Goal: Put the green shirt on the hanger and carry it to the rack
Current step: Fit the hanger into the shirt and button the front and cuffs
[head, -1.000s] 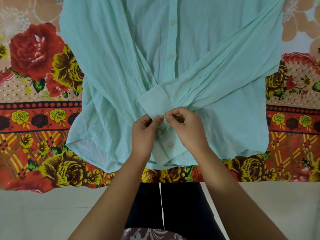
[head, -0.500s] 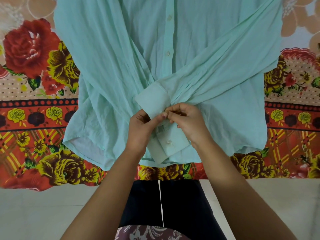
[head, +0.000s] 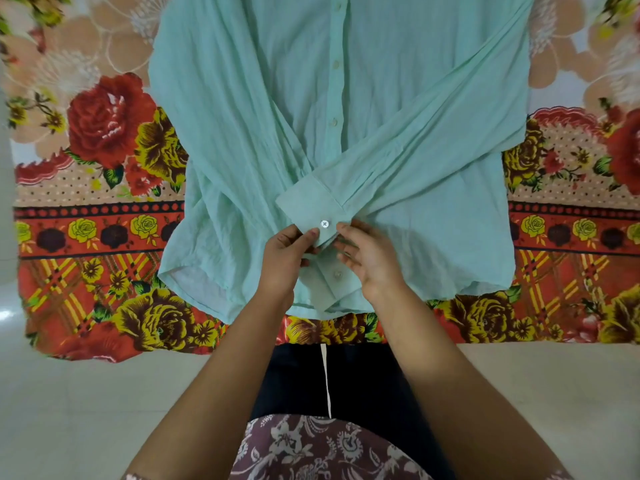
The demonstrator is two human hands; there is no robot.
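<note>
Left fingers pinch the cuff, right fingers relaxed; the green shirt looks light and limp, best lifted at the shoulders.

A single wide-angle view comes from a camera worn on the person's head. It faces forward and steeply down, almost straight onto the floral sheet spread over the pale floor. The camera sits over the sheet's near edge, which crosses the frame below the middle. The sheet's left edge shows at the frame's left side, and its far and right edges run out of view. The camera is close. The green shirt fills the upper centre, cut off at the top. The wearer's lap, left forearm and right forearm enter from the bottom edge.
</note>
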